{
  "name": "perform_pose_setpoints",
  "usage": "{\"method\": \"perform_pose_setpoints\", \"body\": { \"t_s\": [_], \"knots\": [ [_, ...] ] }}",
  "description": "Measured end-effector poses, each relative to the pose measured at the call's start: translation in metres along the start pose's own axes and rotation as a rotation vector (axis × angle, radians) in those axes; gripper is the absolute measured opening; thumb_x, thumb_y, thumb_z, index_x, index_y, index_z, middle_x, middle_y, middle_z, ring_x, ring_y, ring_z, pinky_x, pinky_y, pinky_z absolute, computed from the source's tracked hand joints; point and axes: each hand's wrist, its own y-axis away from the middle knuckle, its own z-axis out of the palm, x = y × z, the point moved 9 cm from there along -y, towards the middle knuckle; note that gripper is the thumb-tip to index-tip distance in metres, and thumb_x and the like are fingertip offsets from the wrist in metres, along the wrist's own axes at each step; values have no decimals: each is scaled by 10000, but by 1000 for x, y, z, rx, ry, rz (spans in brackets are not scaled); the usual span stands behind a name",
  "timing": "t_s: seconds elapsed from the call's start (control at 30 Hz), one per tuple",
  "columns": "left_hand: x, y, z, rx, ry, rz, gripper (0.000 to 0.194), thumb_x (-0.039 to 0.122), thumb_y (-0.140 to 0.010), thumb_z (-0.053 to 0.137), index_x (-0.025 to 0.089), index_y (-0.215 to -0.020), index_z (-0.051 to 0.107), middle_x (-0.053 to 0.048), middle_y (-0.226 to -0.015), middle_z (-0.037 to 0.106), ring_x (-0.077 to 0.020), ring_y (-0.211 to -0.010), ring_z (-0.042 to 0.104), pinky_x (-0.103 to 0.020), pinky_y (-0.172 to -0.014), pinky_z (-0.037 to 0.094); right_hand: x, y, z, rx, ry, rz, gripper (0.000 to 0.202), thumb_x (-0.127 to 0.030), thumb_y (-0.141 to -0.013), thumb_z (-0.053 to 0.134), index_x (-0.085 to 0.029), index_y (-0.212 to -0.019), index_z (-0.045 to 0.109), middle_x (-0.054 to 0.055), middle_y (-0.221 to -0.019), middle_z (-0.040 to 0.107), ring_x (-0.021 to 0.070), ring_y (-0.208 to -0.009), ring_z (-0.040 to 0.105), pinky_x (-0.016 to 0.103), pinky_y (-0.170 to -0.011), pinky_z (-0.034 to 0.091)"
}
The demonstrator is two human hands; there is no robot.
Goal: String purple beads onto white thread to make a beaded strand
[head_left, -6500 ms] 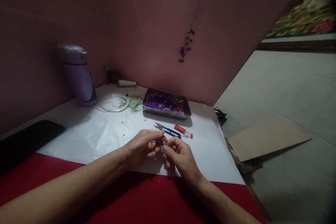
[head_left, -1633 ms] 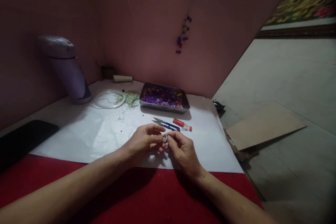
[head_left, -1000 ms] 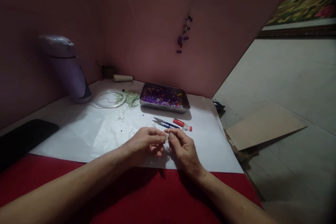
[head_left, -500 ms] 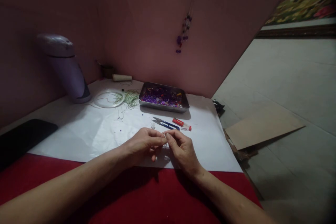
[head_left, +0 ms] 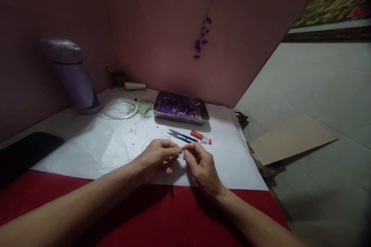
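Delicately now, left hand (head_left: 162,156) and right hand (head_left: 201,164) pinch fine thread (head_left: 181,155) above the paper's (head_left: 240,162) near side, where one slack fingertip could drop it.

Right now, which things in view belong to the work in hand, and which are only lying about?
Work in hand: thin strand pinched in the left hand, right hand beside it; likely also beads in the tray, snips, green threads.
Seemingly just lying about: purple bottle, dark flat object, brown board.
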Motion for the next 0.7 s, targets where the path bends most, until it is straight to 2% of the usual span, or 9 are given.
{"method": "perform_pose_setpoints", "body": {
  "t_s": [0.1, 0.2, 0.27, 0.4, 0.57, 0.7],
  "knots": [
    [4, 1, 1, 5, -121, 38, 202, 294, -663, 668, 131, -621, 557, 39, -442, 477, -72, -350, 422, -189, -353, 335, 0, 0, 0, 11, 3, 17, 180, -303, -885, 452, -172, -824, 559, -11, -673, 525, 113, -594, 455, 231, -567, 379],
    [8, 2, -1, 65, -240, 81, 153, 258, -659, 649, 135, -622, 566, 43, -394, 472, -80, -322, 412, -192, -344, 328, 0, 0, 1, 12, -4, 15, 197, -316, -873, 475, -168, -772, 557, -2, -676, 543, 119, -608, 467, 236, -578, 389],
    [10, 2, -1, 96, -260, 96, 129, 241, -653, 643, 139, -627, 568, 51, -376, 459, -80, -314, 405, -189, -339, 324, 1, -1, 0, 24, -3, 13, 195, -311, -865, 487, -167, -753, 556, -1, -666, 546, 121, -603, 471, 237, -575, 390],
    [12, 2, 1, 81, -262, 120, 114, 225, -661, 634, 138, -629, 568, 48, -381, 468, -82, -328, 424, -183, -350, 328, 3, -1, -1, 46, 14, 10, 195, -307, -861, 490, -171, -733, 545, -12, -646, 520, 115, -584, 453, 232, -556, 377],
    [11, 1, -1, 49, -114, 112, 159, 255, -686, 640, 141, -645, 537, 49, -443, 483, -69, -336, 427, -190, -359, 345, 8, -2, -3, 79, -20, 33, 191, -325, -871, 477, -181, -750, 511, -25, -640, 492, 109, -576, 438, 222, -540, 366],
    [9, 0, -7, 84, 47, 86, 174, 248, -683, 652, 146, -675, 512, 21, -539, 537, -75, -389, 483, -183, -363, 347, 10, -1, -2, 68, -58, 57, 175, -328, -867, 484, -183, -772, 505, -23, -654, 498, 107, -570, 437, 218, -531, 367]
  ]
}}
